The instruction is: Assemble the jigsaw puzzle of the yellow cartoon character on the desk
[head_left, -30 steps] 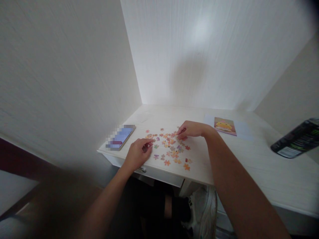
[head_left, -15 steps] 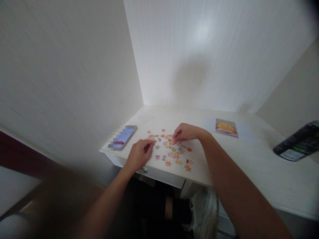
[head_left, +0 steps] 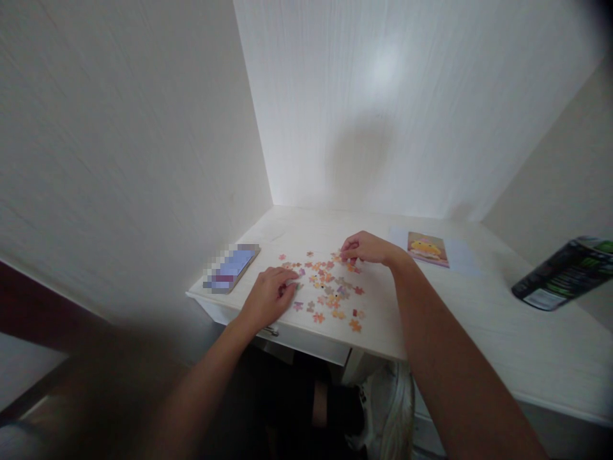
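Many small jigsaw pieces in orange, pink, purple and grey-green lie loose on the white desk. My left hand rests at the left side of the spread, fingers bent, thumb apart from the forefinger, with no piece visible in it. At the far right of the spread, my right hand has its thumb and fingers pinched together on a small jigsaw piece, partly hidden by the fingertips. Other pieces lie just below that hand.
A phone with a lit, blurred screen lies at the desk's left edge. A picture card of a yellow figure sits on a pale sheet at the back right. A dark can is at far right. White panels enclose the desk.
My right hand has moved from the middle of the pieces toward the back right. My left hand stays nearly in place. The view has shifted slightly.
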A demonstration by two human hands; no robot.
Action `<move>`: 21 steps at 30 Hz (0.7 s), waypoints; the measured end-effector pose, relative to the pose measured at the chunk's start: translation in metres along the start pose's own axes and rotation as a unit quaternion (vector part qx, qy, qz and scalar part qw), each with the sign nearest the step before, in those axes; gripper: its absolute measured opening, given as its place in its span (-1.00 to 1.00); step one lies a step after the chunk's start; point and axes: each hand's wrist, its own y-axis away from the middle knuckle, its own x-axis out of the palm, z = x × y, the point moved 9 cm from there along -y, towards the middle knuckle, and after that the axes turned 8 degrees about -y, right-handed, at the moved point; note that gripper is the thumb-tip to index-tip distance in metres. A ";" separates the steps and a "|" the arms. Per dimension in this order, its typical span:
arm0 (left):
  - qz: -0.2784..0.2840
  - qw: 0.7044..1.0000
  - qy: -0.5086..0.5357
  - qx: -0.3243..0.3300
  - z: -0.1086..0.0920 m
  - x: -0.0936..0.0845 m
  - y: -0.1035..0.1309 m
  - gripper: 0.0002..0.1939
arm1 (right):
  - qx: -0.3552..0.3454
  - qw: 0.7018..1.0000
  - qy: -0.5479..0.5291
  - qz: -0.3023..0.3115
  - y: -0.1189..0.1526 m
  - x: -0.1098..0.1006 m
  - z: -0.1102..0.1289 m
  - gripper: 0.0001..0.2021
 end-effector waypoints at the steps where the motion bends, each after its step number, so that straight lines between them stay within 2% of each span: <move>1: 0.010 1.000 -0.002 0.006 -0.003 0.002 -0.006 -0.78 | 0.001 1.000 0.003 0.001 0.003 -0.002 0.001 -0.78; 4: 0.046 0.999 -0.005 0.017 -0.012 0.009 -0.035 -0.78 | 0.000 1.000 0.027 0.015 0.009 -0.004 0.006 -0.79; 6: 0.070 0.997 -0.005 0.016 -0.017 0.017 -0.060 -0.78 | 0.003 0.998 0.056 0.028 0.010 0.001 0.010 -0.86; 11: 0.163 0.987 0.015 0.000 -0.017 0.052 -0.114 -0.74 | 0.023 0.990 0.133 0.049 0.006 0.021 0.021 -0.88; 15: 0.240 0.970 0.049 -0.009 -0.013 0.077 -0.129 -0.74 | 0.017 0.988 0.139 0.068 0.007 0.023 0.023 -0.89; 21: 0.316 0.942 0.117 -0.011 -0.011 0.094 -0.132 -0.80 | 0.061 0.984 0.159 -0.043 0.005 -0.018 -0.003 -0.76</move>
